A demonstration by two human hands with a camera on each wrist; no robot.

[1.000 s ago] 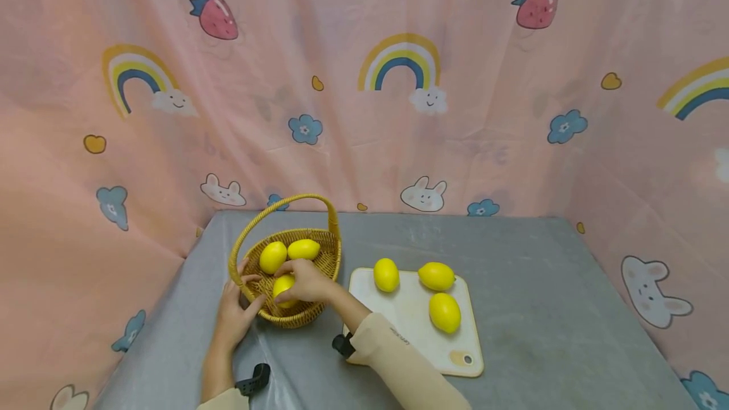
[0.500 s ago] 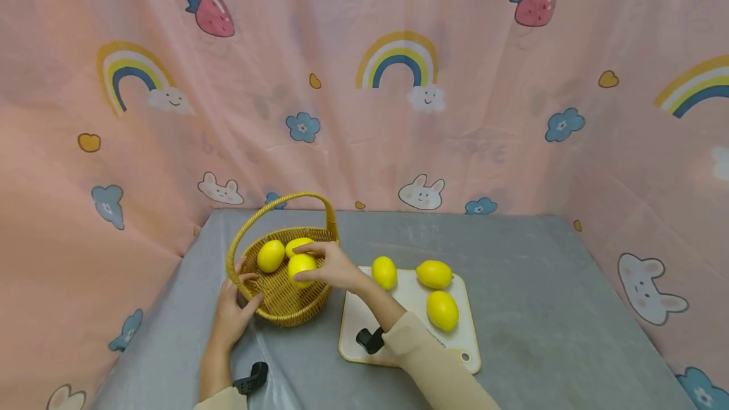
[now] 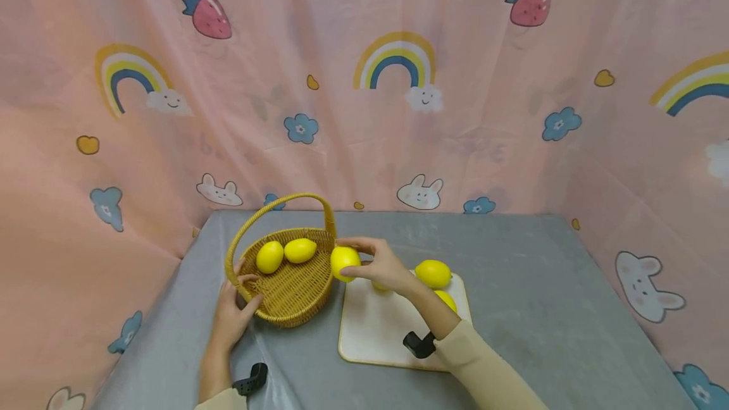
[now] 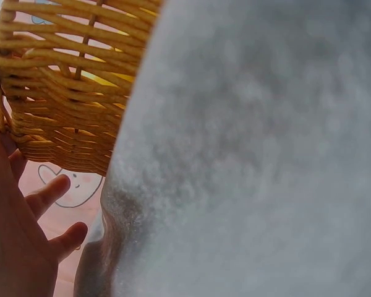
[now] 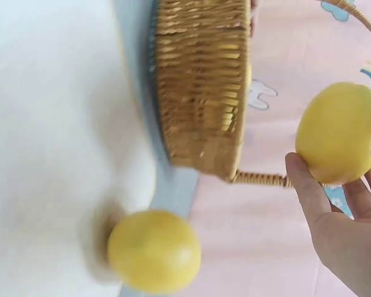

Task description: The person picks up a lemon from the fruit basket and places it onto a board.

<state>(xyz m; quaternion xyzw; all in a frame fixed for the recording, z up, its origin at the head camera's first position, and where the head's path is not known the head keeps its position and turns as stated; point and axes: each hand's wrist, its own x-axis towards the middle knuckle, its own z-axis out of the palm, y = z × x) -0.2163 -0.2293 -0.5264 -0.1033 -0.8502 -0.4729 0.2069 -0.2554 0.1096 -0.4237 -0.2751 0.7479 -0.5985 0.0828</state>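
Note:
My right hand (image 3: pixel 383 264) pinches a yellow lemon (image 3: pixel 344 262) between thumb and fingers, lifted just right of the basket. The right wrist view shows that lemon (image 5: pixel 339 133) clear of any surface. At the left, my left hand (image 3: pixel 232 315) holds the near-left rim of the wicker basket (image 3: pixel 290 318), some fingers reaching inside. Two lemons lie in the basket: one lemon (image 3: pixel 270 257) at left, another lemon (image 3: pixel 300 250) behind. On the white cutting board (image 3: pixel 376 334) a lemon (image 3: pixel 433 274) lies at the back right; a second lemon (image 3: pixel 446 300) and a third are partly hidden by my right arm.
The basket's tall arched handle (image 3: pixel 267 209) rises over its opening. A grey-covered table (image 3: pixel 535 309) lies beneath everything. Behind it hangs a pink printed curtain (image 3: pixel 484 144). A black wrist device (image 3: pixel 419 344) sits on the right wrist, close above the board.
My right hand has lifted a lemon out of the basket and carried it rightward past the rim. The left hand stays on the basket.

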